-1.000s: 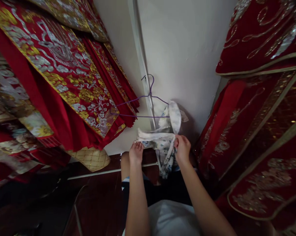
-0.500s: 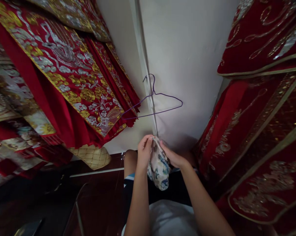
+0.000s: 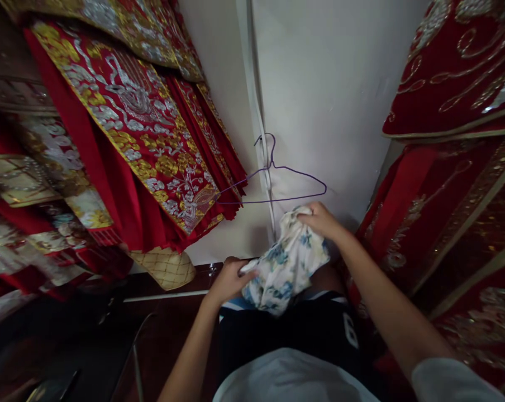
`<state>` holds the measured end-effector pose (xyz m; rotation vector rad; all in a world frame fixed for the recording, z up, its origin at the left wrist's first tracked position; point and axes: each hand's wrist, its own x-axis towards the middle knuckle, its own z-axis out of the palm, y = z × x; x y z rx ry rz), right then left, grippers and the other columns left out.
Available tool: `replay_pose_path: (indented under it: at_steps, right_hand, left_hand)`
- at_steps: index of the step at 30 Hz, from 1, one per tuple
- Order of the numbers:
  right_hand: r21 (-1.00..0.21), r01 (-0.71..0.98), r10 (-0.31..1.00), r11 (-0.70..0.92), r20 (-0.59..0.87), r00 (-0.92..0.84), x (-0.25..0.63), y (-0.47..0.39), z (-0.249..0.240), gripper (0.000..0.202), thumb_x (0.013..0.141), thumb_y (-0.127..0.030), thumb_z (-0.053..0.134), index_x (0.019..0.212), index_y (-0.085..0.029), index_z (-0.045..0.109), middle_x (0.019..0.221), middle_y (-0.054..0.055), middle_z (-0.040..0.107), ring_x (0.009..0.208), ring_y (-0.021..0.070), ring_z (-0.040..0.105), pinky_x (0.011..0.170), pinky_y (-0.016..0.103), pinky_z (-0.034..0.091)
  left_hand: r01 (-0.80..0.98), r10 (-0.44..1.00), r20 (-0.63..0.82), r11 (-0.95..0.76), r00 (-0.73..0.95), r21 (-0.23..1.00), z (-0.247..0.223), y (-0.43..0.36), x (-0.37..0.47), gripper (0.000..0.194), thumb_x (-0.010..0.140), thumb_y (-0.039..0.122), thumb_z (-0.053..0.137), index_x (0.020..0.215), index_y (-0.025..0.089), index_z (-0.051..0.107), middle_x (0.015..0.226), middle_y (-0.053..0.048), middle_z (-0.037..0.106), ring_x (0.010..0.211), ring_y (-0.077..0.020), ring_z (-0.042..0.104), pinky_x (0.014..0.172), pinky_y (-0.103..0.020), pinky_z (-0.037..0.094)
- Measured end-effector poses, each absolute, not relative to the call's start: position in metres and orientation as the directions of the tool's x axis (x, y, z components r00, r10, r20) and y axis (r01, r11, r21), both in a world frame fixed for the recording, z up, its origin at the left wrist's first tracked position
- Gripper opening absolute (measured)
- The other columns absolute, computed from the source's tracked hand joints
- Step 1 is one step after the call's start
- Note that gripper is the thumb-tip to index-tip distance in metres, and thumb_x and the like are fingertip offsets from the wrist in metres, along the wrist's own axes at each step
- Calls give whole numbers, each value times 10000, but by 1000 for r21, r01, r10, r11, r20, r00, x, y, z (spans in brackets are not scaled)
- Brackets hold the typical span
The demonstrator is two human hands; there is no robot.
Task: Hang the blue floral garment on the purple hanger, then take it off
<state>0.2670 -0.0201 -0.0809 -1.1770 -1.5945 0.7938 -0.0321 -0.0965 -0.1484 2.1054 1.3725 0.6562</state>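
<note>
A white cloth with blue and green flowers is stretched slantwise between my two hands, above my lap. My left hand is closed on its lower left end. Higher up and to the right, my right hand pinches the cloth's upper edge. Just above the cloth, a thin purple hanger hangs by its hook in front of the pale wall, with nothing on it. Its left end lies against the red embroidered garment.
Red garments with gold trim hang close on the right. A pale cable runs down the wall. A quilted gold piece hangs low on the left, above the dark red floor.
My hands have moved apart, the left one down and left, the right one up and right. The bunched cloth is now spread wider. The view has shifted slightly.
</note>
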Motion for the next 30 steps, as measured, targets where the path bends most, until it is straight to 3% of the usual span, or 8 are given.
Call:
replay_pose_path:
  at_steps: [4,8,10,16,21,24,27,30]
  right_hand:
    - [-733,423,830,533,550,-93,278,36,-70,91,620,-230,519,626,-182,597,600,-18,548,615,155,503,600,259,382]
    - [-750,468,880,468,445,-167,259,65,-86,200,717,-285,545,846,-188,664,775,14,675,723,185,585,693,268,436]
    - [-745,489,888,453,423,-179,253,69,-97,251,784,-386,553,891,-190,668,815,29,689,767,197,602,731,279,445]
    - [-629,572,821,527,552,-149,282,49,-113,492,889,-581,415,642,-182,565,585,-16,501,608,149,472,600,249,353]
    - [-578,645,835,499,521,-179,308,18,-104,440,841,-599,530,783,-180,650,632,-28,542,607,132,456,576,231,317]
    - [-596,639,851,486,488,-192,310,9,-98,437,835,-601,541,852,-184,672,657,-29,563,601,129,451,563,227,310]
    - [-598,609,827,521,530,-187,309,7,-96,461,877,-596,468,728,-186,617,598,-39,467,595,126,417,561,231,290]
    - [-605,585,813,540,555,-176,306,9,-97,491,892,-585,434,599,-195,485,561,-46,347,576,120,364,552,241,257]
  left_hand:
    - [826,904,119,-425,411,370,-123,-76,-70,433,908,480,473,674,160,647,623,-30,615,616,-166,550,620,-258,397]
    - [846,886,221,-458,409,271,-93,-52,-82,299,907,371,481,793,193,692,819,-78,705,798,-210,631,749,-282,437]
    - [867,900,251,-418,356,271,-83,-41,-82,282,908,330,456,823,192,687,847,-88,709,819,-219,643,763,-290,445]
    - [834,902,384,-359,196,418,-72,-27,-61,328,925,360,371,771,179,598,694,-54,628,691,-202,601,684,-289,426]
    - [773,849,529,-340,7,535,-65,-28,-27,224,903,341,406,817,192,548,715,-32,606,702,-190,582,679,-283,405]
    - [760,857,511,-290,-63,582,-62,-16,-17,196,885,338,428,780,196,512,728,-31,597,721,-192,572,682,-286,403]
    - [764,890,448,-228,-88,603,-62,-2,-21,204,869,340,447,728,197,482,681,-18,566,689,-186,553,664,-284,403]
    - [786,847,528,-288,-56,547,-60,5,-28,181,860,335,465,751,193,494,680,-14,560,680,-182,543,683,-292,417]
